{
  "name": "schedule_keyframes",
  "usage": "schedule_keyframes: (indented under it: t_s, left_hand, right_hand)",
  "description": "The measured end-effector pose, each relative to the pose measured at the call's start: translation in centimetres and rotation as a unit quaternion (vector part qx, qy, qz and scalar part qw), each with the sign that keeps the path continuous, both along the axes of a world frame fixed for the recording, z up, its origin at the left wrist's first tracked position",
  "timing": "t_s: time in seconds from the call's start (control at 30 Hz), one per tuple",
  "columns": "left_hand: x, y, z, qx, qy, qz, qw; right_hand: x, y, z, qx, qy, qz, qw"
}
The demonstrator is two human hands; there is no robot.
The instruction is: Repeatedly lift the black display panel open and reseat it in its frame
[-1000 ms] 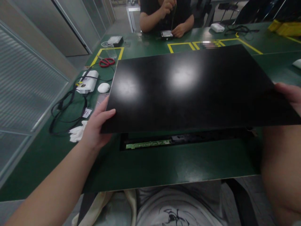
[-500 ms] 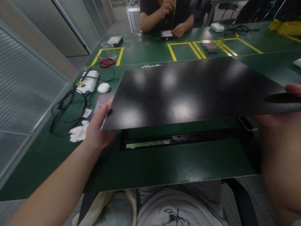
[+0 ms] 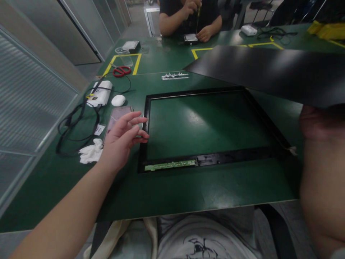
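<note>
A thin black panel [image 3: 269,72], flat and slightly glossy, is held up at the right by my right hand [image 3: 316,122], whose fingers are partly hidden under its near edge. On the green table lies a black rectangular frame [image 3: 237,157], like a monitor bezel, with a narrow green circuit board [image 3: 169,165] along its near side. My left hand [image 3: 121,140] is open beside the frame's left side, fingers spread and holding nothing. Whether its fingertips touch the frame, I cannot tell. Under and behind that hand is a phone [image 3: 125,110].
Left on the table are a white box [image 3: 101,94] with black cables [image 3: 64,133], a white oval case [image 3: 118,100], crumpled tissue [image 3: 91,151] and red scissors [image 3: 122,71]. White strips [image 3: 174,76] lie beyond the frame. Across the table a person holds a screwdriver [image 3: 198,16] over a drive [image 3: 191,39].
My left hand has let go of the black panel. The panel has moved right and tilted in my right hand, so the frame beneath now shows.
</note>
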State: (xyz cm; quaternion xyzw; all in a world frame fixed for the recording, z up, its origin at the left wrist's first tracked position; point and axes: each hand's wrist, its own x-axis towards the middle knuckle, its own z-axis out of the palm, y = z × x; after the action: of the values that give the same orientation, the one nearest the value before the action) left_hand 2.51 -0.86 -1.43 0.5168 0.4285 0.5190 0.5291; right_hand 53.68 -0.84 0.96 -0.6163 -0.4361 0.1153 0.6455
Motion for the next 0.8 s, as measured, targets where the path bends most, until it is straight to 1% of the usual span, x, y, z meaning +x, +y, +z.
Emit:
schedule_keyframes:
  t_s: [0.07, 0.13, 0.23, 0.37, 0.5, 0.6, 0.73, 0.8]
  left_hand:
    - [0.1, -0.2, 0.1, 0.006, 0.022, -0.005, 1.000]
    - [0.1, -0.3, 0.0, 0.009, 0.047, -0.004, 0.999]
    - [0.1, -0.3, -0.1, 0.015, 0.086, -0.006, 0.996]
    - [0.0, -0.3, -0.2, 0.022, 0.133, -0.024, 0.991]
    - [0.4, -0.4, 0.1, 0.041, 0.140, -0.044, 0.988]
    - [0.7, -0.7, 0.2, 0.041, 0.143, -0.054, 0.987]
    - [0.7, -0.9, 0.2, 0.068, 0.187, -0.025, 0.980]
    - [0.6, -0.9, 0.3, 0.080, 0.210, -0.011, 0.974]
  right_hand:
    - [-0.1, 0.4, 0.0, 0.037, 0.062, 0.027, 0.997]
    - [0.1, 0.7, -0.2, 0.040, 0.093, 0.025, 0.995]
    - [1.1, 1.0, -0.6, 0.036, 0.107, -0.012, 0.994]
    - [3.0, 1.2, -1.2, 0.031, 0.113, -0.039, 0.992]
    - [4.5, 1.7, -1.9, 0.034, 0.126, -0.050, 0.990]
    - [5.5, 2.1, -2.5, 0.030, 0.128, -0.048, 0.990]
    - [6.7, 2.6, -3.3, 0.033, 0.165, -0.065, 0.984]
    - [7.2, 2.8, -3.7, 0.020, 0.157, -0.065, 0.985]
